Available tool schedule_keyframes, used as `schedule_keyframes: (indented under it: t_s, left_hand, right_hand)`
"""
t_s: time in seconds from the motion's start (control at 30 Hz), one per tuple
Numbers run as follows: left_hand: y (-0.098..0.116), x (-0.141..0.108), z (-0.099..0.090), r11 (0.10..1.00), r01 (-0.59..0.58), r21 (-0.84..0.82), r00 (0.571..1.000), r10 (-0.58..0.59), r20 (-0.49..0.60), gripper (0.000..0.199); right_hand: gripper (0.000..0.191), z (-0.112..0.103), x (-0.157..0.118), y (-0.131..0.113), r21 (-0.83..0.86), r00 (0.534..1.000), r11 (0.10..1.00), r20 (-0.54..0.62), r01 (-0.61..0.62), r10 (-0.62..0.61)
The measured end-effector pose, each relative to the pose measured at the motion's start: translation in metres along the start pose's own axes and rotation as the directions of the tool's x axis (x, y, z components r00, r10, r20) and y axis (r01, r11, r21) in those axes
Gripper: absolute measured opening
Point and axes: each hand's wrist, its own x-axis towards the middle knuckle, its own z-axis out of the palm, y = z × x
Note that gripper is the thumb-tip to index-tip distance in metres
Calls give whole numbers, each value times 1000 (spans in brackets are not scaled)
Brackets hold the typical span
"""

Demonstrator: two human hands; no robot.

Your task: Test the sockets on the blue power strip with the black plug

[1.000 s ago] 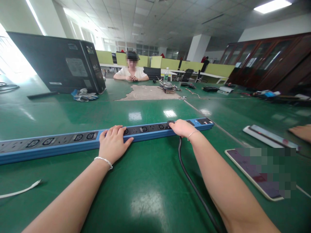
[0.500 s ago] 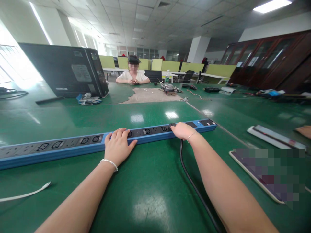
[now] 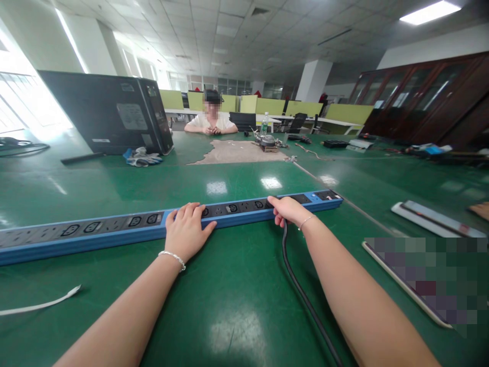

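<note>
A long blue power strip (image 3: 126,239) with black sockets lies across the green table in front of me. My left hand (image 3: 187,224) rests flat over its middle, fingers spread on the top and thumb apart near the front edge. Further right along the strip, my right hand (image 3: 287,210) has its fingers closed around the plug end of a black power cord (image 3: 301,290). The plug itself is mostly hidden by the thumb and fingers, so how far it sits in a socket cannot be seen. From below that hand the cord runs down to the front edge of view.
A white cable (image 3: 42,307) lies at near left. A phone-like slab (image 3: 405,283), partly blurred, and a white flat object (image 3: 431,218) lie at right. Further back are a black computer case (image 3: 103,114), gloves (image 3: 141,157) and a seated person (image 3: 212,122).
My right hand has shifted slightly, its fingers now curled lower beside the cord, and the plug's dark top shows less. My left hand stays in place on the strip.
</note>
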Motion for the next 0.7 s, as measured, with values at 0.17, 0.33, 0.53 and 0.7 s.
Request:
schedule_keyframes:
  t_s: [0.17,0.33,0.53,0.7]
  left_hand:
    - [0,0,0,1000,-12,12,1000,12,-11,47]
    - [-1,0,2,1000,-14,28,999,15,-29,46]
    - [-1,0,3,1000,-9,24,1000,9,-21,46]
    - [-1,1,3,1000,-2,19,1000,2,-16,47]
  right_hand:
    - [53,-5,7,10,390,989,915,137,-101,51]
    - [52,-7,13,11,420,985,900,165,-118,53]
    - [47,-3,6,2,418,997,905,35,-76,68]
    - [47,0,3,2,408,997,911,-3,-68,76]
